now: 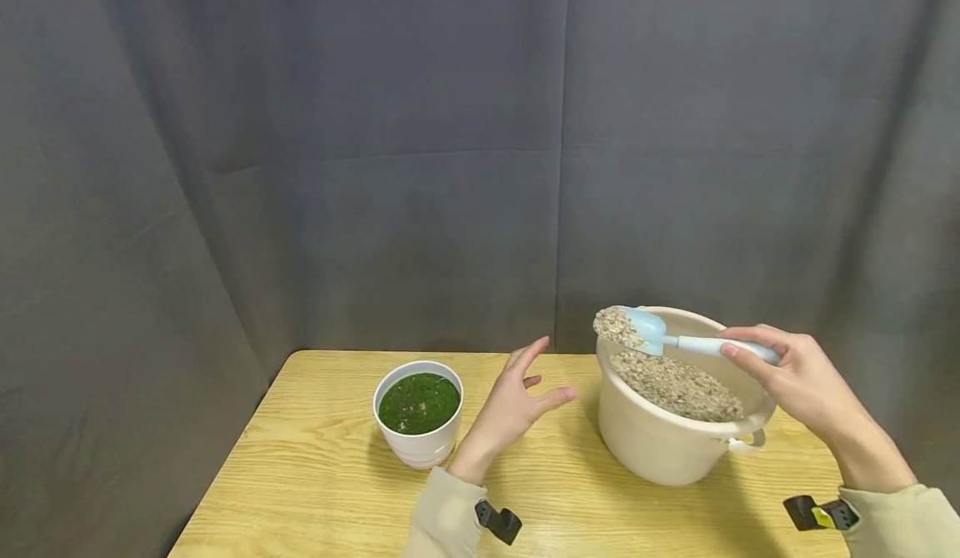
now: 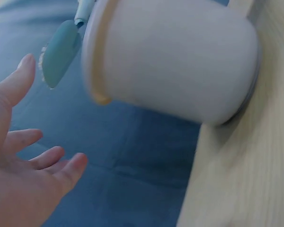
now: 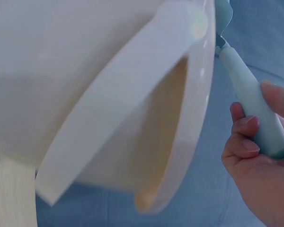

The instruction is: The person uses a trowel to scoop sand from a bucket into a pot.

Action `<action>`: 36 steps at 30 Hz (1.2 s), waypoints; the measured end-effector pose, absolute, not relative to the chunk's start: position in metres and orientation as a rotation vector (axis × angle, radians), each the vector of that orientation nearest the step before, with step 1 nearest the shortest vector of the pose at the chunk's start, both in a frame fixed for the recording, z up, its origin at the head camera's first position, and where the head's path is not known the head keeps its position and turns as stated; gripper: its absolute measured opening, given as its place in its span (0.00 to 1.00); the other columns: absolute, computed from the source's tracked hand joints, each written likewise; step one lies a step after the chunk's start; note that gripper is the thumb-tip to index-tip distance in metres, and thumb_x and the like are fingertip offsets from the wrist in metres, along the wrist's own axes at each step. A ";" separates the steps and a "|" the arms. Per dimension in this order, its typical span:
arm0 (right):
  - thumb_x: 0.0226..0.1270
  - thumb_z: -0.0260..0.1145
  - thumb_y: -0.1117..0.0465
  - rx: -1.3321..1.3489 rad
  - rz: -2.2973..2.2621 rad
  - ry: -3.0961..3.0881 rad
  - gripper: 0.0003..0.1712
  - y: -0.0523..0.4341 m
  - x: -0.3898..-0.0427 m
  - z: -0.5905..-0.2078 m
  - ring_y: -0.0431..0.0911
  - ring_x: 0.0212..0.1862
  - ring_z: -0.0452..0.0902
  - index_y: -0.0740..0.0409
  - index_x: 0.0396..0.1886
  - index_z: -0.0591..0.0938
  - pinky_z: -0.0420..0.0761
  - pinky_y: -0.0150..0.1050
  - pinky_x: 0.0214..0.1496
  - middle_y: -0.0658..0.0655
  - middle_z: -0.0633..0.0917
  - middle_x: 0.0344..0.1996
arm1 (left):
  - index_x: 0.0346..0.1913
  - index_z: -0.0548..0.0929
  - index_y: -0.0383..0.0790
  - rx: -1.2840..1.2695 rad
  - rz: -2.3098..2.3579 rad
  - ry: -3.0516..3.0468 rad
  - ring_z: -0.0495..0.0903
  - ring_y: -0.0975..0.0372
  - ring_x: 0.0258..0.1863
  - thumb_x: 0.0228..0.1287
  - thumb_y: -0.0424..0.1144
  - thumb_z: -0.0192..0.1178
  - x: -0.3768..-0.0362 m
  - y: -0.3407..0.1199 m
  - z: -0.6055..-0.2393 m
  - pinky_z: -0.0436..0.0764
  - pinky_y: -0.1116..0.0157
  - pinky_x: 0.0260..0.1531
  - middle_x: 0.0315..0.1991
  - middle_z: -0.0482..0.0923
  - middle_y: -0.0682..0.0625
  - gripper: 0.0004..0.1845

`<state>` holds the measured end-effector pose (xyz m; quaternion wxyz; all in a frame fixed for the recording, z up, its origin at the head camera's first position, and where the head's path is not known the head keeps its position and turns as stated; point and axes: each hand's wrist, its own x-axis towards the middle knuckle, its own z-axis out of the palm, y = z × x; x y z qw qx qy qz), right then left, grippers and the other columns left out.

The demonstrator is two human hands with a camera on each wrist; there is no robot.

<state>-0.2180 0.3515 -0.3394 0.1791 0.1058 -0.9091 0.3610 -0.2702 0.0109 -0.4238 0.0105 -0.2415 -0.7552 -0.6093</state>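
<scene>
My right hand (image 1: 806, 379) grips the pale handle of a light-blue trowel (image 1: 701, 344), its fingers curled round it in the right wrist view. The trowel's blade carries a heap of beige granular material (image 1: 618, 326) above the left rim of a cream bucket (image 1: 652, 449). More of the same coarse grains (image 1: 675, 387) lie inside the bucket. My left hand (image 1: 510, 408) is held in the air between the bucket and a white pot (image 1: 420, 449), fingers spread and holding nothing. Green moss-like stuff (image 1: 418, 404) with a few pale specks fills the pot's top.
A light wood table (image 1: 322, 491) bears the pot and the bucket. Behind it hangs a grey curtain (image 1: 435, 166). A carrying handle (image 1: 746, 441) sticks out from the bucket's right side.
</scene>
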 end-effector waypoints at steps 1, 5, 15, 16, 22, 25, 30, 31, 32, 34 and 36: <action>0.70 0.66 0.55 0.303 1.017 -2.563 0.17 0.348 -0.218 -0.338 0.39 0.32 0.79 0.61 0.51 0.84 0.78 0.30 0.31 0.56 0.85 0.39 | 0.75 0.61 0.51 -0.761 -1.885 -2.370 0.68 0.51 0.64 0.60 0.47 0.70 -0.269 0.006 -0.422 0.72 0.58 0.62 0.71 0.58 0.48 0.43; 0.69 0.66 0.56 0.332 1.005 -2.540 0.16 0.330 -0.221 -0.334 0.39 0.31 0.75 0.60 0.50 0.85 0.74 0.30 0.28 0.57 0.85 0.38 | 0.75 0.61 0.54 -0.775 -1.833 -2.414 0.67 0.49 0.64 0.61 0.49 0.69 -0.261 -0.019 -0.415 0.72 0.57 0.61 0.72 0.56 0.51 0.42; 0.68 0.67 0.57 0.486 1.197 -2.487 0.12 0.268 -0.233 -0.324 0.41 0.21 0.65 0.56 0.47 0.86 0.67 0.35 0.18 0.54 0.79 0.27 | 0.74 0.63 0.51 -0.720 -1.640 -2.536 0.65 0.46 0.66 0.59 0.46 0.71 -0.244 -0.102 -0.400 0.68 0.48 0.64 0.72 0.56 0.49 0.42; 0.68 0.67 0.57 0.495 1.211 -2.485 0.12 0.263 -0.234 -0.324 0.40 0.22 0.66 0.55 0.48 0.86 0.68 0.34 0.19 0.53 0.80 0.28 | 0.74 0.63 0.50 -0.714 -1.598 -2.544 0.65 0.46 0.66 0.59 0.46 0.71 -0.243 -0.109 -0.400 0.67 0.49 0.65 0.72 0.57 0.48 0.42; 0.68 0.67 0.58 0.546 1.264 -2.460 0.10 0.235 -0.243 -0.328 0.42 0.27 0.71 0.55 0.46 0.87 0.73 0.33 0.25 0.53 0.83 0.33 | 0.74 0.64 0.49 -0.599 -1.467 -2.584 0.60 0.45 0.69 0.56 0.49 0.73 -0.240 -0.152 -0.406 0.65 0.46 0.65 0.74 0.54 0.43 0.44; 0.67 0.68 0.60 0.568 1.273 -2.449 0.09 0.220 -0.247 -0.332 0.43 0.28 0.70 0.55 0.45 0.87 0.72 0.33 0.27 0.52 0.82 0.32 | 0.73 0.65 0.46 -0.557 -1.396 -2.586 0.57 0.46 0.71 0.54 0.51 0.74 -0.238 -0.173 -0.412 0.64 0.45 0.66 0.73 0.55 0.42 0.45; 0.66 0.68 0.61 0.653 1.272 -2.416 0.09 0.195 -0.252 -0.339 0.45 0.31 0.70 0.57 0.44 0.88 0.71 0.34 0.31 0.51 0.81 0.29 | 0.74 0.63 0.43 -0.516 -1.376 -2.576 0.59 0.44 0.69 0.52 0.48 0.75 -0.237 -0.201 -0.424 0.64 0.43 0.65 0.72 0.56 0.40 0.47; 0.66 0.68 0.61 0.665 1.270 -2.415 0.09 0.191 -0.253 -0.340 0.45 0.31 0.70 0.57 0.44 0.88 0.70 0.34 0.31 0.50 0.81 0.29 | 0.74 0.62 0.42 -0.507 -1.379 -2.580 0.60 0.43 0.68 0.52 0.46 0.75 -0.237 -0.205 -0.427 0.64 0.43 0.65 0.72 0.56 0.39 0.48; 0.66 0.69 0.61 0.672 1.271 -2.416 0.09 0.187 -0.254 -0.341 0.45 0.31 0.70 0.57 0.44 0.88 0.71 0.34 0.31 0.50 0.81 0.30 | 0.74 0.62 0.42 -0.495 -1.387 -2.584 0.60 0.42 0.68 0.53 0.45 0.75 -0.237 -0.209 -0.429 0.64 0.43 0.65 0.72 0.55 0.39 0.48; 0.66 0.69 0.60 0.677 1.282 -2.421 0.09 0.180 -0.255 -0.344 0.45 0.30 0.70 0.56 0.43 0.88 0.71 0.35 0.30 0.49 0.81 0.30 | 0.74 0.61 0.42 -0.478 -1.410 -2.591 0.61 0.38 0.67 0.53 0.43 0.75 -0.237 -0.213 -0.431 0.65 0.43 0.64 0.72 0.54 0.38 0.47; 0.66 0.69 0.60 0.674 1.289 -2.427 0.08 0.173 -0.256 -0.348 0.44 0.29 0.70 0.55 0.43 0.88 0.71 0.35 0.30 0.48 0.82 0.30 | 0.74 0.61 0.40 -0.483 -1.414 -2.587 0.62 0.37 0.66 0.54 0.41 0.75 -0.238 -0.216 -0.436 0.67 0.43 0.63 0.71 0.55 0.36 0.47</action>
